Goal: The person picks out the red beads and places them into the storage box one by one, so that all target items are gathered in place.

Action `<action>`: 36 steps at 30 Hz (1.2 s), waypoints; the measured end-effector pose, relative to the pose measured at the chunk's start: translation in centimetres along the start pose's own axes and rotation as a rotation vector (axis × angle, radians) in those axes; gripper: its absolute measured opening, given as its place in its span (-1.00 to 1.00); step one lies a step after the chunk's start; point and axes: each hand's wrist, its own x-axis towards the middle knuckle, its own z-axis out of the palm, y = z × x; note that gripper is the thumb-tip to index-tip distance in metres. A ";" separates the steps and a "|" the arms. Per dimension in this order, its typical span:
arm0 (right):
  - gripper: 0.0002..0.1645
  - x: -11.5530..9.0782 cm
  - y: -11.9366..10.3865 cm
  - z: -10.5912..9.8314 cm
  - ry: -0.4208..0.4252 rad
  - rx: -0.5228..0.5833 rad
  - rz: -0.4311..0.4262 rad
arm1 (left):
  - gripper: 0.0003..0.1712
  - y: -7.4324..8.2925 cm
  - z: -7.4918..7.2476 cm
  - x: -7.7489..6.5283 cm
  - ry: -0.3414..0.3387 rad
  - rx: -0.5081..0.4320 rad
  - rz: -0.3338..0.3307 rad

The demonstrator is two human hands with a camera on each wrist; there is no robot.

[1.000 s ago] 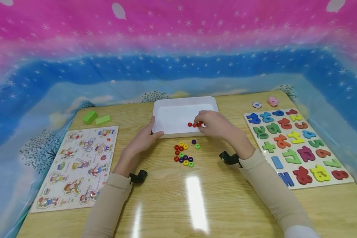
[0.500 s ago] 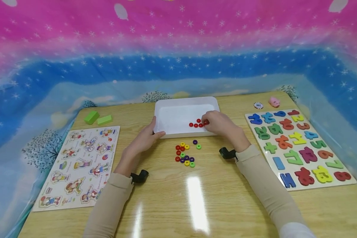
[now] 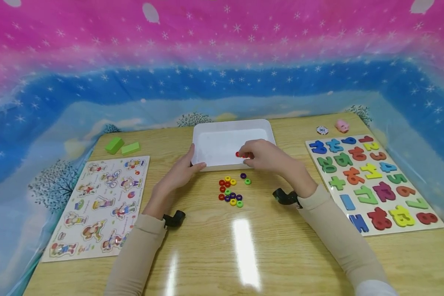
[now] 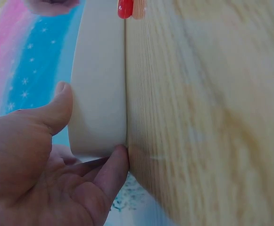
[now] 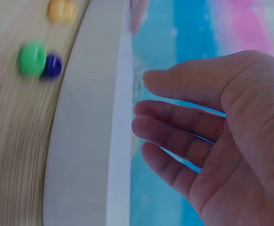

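Observation:
My left hand (image 3: 176,173) grips the left end of a shallow white tray (image 3: 222,168). In the left wrist view its thumb lies at the upper edge of the tray wall (image 4: 98,89), and the fingers reach round the lower corner. Over the tray's front right part is my right hand (image 3: 269,157), close above several red ring beads (image 3: 238,154) and mostly covering them. The right wrist view shows that hand (image 5: 243,127) beyond the tray's rim, thumb apart from loosely bent fingers, nothing visible between them.
In front of the tray lie loose beads: red (image 3: 221,189), yellow (image 3: 233,182), purple (image 3: 243,176) and green (image 3: 247,181). A picture puzzle board (image 3: 96,209) and green blocks (image 3: 114,145) lie left. To the right are a number board (image 3: 386,211), a chip (image 3: 322,130) and a pink pig (image 3: 342,126).
My right hand first shifts right, uncovering several red beads in the tray, then comes back left over them. The left hand keeps its hold on the tray.

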 end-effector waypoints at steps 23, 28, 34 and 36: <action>-0.86 0.7 -4.6 5.4 -0.118 -0.144 -0.198 | -0.05 -0.1 0.0 -0.1 0.011 -0.016 0.019; -0.89 0.7 -4.5 5.6 -0.106 -0.156 -0.201 | -0.04 -0.1 0.0 0.0 0.011 -0.015 0.019; -0.93 0.8 -4.6 5.6 -0.088 -0.162 -0.217 | -0.04 0.0 0.0 0.0 0.009 -0.017 0.015; -0.94 0.7 -4.5 5.3 -0.075 -0.155 -0.213 | -0.04 0.0 0.0 0.0 0.008 -0.016 0.015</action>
